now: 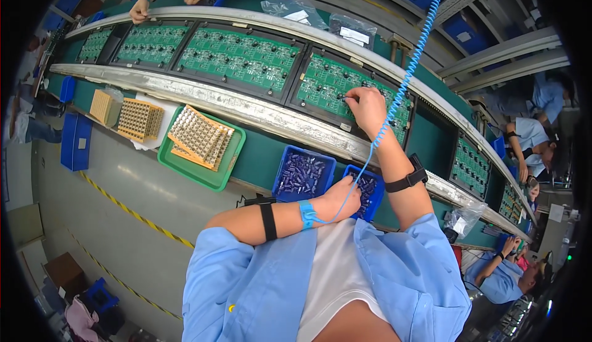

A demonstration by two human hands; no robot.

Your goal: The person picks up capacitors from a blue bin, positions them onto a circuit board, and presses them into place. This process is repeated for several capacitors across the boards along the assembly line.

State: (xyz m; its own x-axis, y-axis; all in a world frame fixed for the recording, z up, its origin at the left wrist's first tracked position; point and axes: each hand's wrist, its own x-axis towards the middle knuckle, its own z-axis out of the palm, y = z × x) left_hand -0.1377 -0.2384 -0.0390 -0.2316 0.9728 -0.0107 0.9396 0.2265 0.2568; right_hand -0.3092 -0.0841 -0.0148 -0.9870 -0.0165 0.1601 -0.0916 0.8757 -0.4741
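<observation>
Two bins: blue, just before the body, so parts are in easy reach.
Left hand [343, 198]: fingers curled inside small bin [365, 189], digging; what it grips I cannot tell.
Right hand [366, 106]: pinches tiny part onto green board [333, 84] on conveyor.

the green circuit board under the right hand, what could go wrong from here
1. The coiled blue cord hangs across the green circuit board beside the right hand; it might snag seated parts.
2. The left hand reaches into the small blue plastic bin unwatched, so it could pick a wrong part.
</observation>
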